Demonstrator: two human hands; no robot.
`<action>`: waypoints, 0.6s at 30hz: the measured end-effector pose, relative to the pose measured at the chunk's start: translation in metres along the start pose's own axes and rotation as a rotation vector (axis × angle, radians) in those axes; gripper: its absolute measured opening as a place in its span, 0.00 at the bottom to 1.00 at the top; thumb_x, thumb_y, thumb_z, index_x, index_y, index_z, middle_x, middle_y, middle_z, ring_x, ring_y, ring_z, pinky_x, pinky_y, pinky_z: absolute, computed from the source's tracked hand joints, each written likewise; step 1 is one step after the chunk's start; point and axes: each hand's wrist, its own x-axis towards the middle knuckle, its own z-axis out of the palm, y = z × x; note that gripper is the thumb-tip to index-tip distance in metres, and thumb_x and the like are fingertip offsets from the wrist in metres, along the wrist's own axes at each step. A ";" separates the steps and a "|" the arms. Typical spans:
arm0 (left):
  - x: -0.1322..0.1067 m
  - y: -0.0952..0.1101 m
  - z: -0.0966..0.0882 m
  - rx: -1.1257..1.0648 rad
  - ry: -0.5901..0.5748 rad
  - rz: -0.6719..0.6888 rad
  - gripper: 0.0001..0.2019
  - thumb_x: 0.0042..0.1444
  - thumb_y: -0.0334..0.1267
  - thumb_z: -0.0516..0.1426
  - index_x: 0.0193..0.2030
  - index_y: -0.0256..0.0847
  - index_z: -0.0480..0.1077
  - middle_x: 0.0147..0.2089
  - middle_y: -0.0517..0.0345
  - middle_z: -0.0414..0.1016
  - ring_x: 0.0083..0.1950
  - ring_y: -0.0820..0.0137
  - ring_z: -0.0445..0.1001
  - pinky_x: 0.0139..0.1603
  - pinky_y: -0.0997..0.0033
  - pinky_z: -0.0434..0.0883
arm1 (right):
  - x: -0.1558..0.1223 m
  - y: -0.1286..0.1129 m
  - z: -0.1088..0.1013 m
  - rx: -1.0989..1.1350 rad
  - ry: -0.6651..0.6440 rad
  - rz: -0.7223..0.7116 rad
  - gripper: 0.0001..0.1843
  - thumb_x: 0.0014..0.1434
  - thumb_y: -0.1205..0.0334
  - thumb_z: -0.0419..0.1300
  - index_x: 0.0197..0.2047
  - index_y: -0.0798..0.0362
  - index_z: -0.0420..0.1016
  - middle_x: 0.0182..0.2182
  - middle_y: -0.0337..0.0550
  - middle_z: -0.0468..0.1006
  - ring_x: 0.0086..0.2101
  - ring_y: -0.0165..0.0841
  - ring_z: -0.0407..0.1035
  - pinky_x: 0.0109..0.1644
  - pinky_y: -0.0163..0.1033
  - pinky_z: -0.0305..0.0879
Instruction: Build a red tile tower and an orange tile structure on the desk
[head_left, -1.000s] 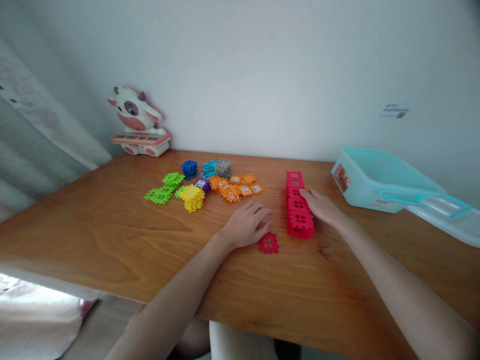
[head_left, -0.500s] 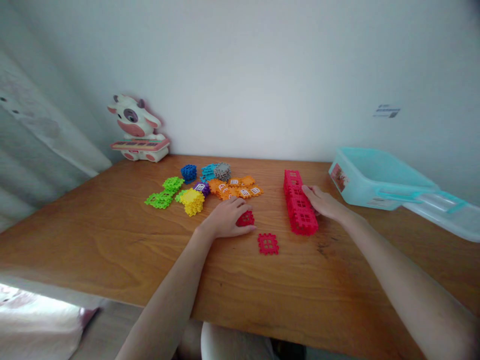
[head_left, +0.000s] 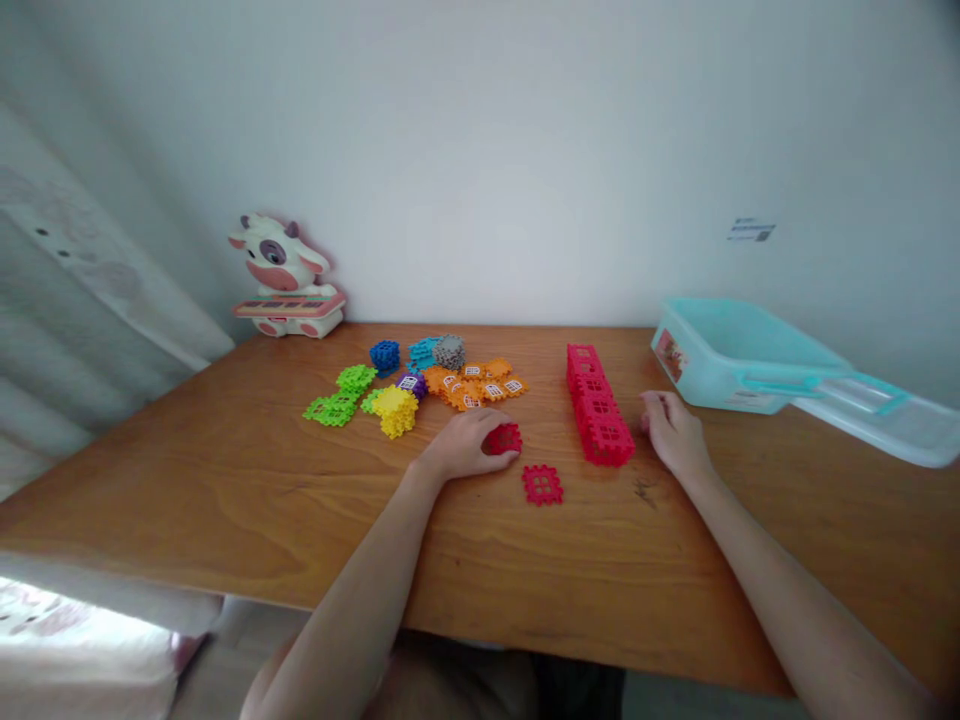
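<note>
My left hand (head_left: 474, 444) rests on the table, with its thumb and fingers curved round a red window tile (head_left: 505, 438) and partly covering it. Whether more tiles lie under that one I cannot tell. A single red window tile (head_left: 542, 485) lies flat just in front of it. Farther right stands a long red block built of joined window tiles (head_left: 600, 405). My right hand (head_left: 675, 435) lies on the table to the right of this block, apart from it, its fingers curled in and nothing visible in them.
Behind my left hand lie yellow (head_left: 395, 411), green (head_left: 335, 408), purple (head_left: 412, 386), orange (head_left: 480, 384), blue (head_left: 385, 357), light blue (head_left: 422, 354) and grey (head_left: 450, 351) tiles. A cow toy keyboard (head_left: 286, 280) stands back left, a turquoise bin (head_left: 739, 360) with a clear lid (head_left: 881, 415) at right.
My right hand has let go of the red block and moved right, down onto the table. My left hand stays at the red tile. The view has shifted slightly.
</note>
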 end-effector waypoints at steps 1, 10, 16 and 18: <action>0.000 0.001 0.002 -0.029 0.025 -0.001 0.20 0.58 0.48 0.64 0.54 0.41 0.74 0.53 0.48 0.81 0.52 0.59 0.81 0.57 0.57 0.76 | 0.000 0.000 0.000 0.004 0.007 0.004 0.24 0.66 0.39 0.47 0.41 0.50 0.72 0.23 0.41 0.75 0.31 0.45 0.75 0.43 0.47 0.67; 0.005 0.017 0.013 -0.213 0.056 0.039 0.15 0.70 0.44 0.53 0.53 0.40 0.75 0.51 0.51 0.83 0.50 0.65 0.81 0.56 0.63 0.76 | 0.000 0.003 0.001 0.039 0.029 0.021 0.24 0.67 0.38 0.47 0.39 0.49 0.71 0.23 0.40 0.75 0.29 0.42 0.73 0.42 0.45 0.66; 0.008 0.013 0.014 -0.293 0.121 -0.082 0.18 0.72 0.47 0.50 0.52 0.40 0.77 0.50 0.51 0.83 0.50 0.65 0.80 0.55 0.65 0.74 | 0.005 0.007 0.006 0.049 0.032 0.038 0.28 0.66 0.33 0.46 0.36 0.48 0.70 0.20 0.41 0.74 0.23 0.42 0.70 0.37 0.47 0.65; 0.010 0.010 0.016 -0.356 0.149 -0.163 0.20 0.72 0.49 0.50 0.49 0.39 0.78 0.47 0.52 0.84 0.47 0.66 0.80 0.50 0.68 0.75 | 0.006 0.008 0.008 0.063 0.040 0.048 0.28 0.66 0.32 0.46 0.37 0.48 0.70 0.20 0.41 0.74 0.21 0.41 0.70 0.36 0.48 0.65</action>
